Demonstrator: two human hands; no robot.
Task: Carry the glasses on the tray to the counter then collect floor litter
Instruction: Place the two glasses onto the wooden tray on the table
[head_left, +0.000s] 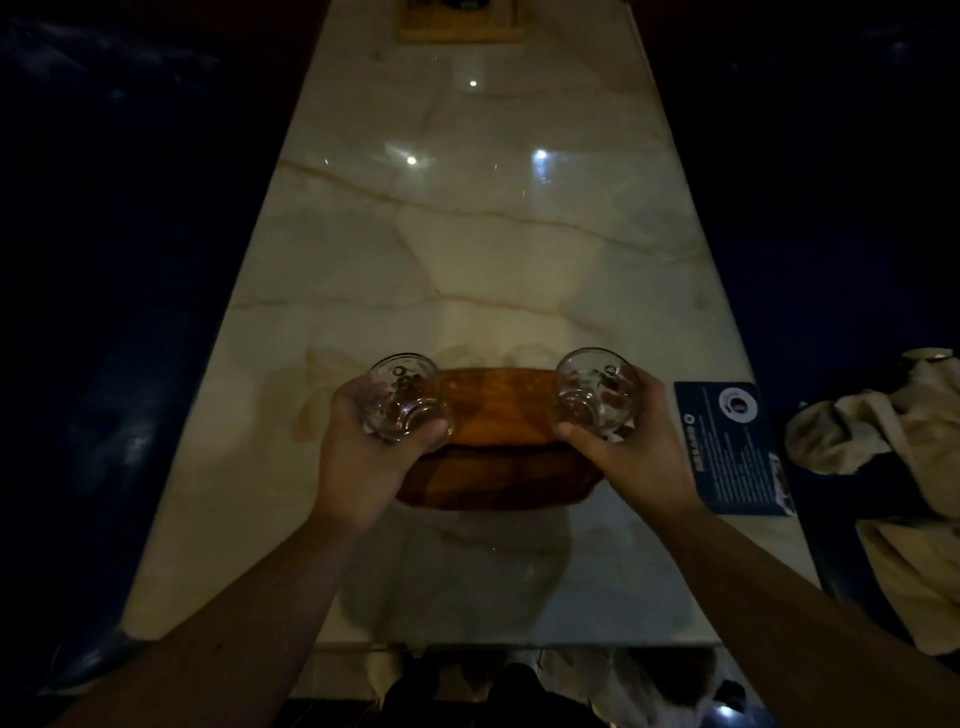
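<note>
Each hand gripped 1 of the 2 glasses, left hand on the left glass, right hand on the right glass, just above opposite ends of the wooden tray on the bench.

One head-worn view looks forward and steeply down along a long marble worktop, whose near edge lies close below the lens and whose far end shrinks toward the top of the frame. Both forearms reach in from the bottom corners. The wide angle bends the worktop's sides outward; beyond them, dark seating fills either margin.
</note>
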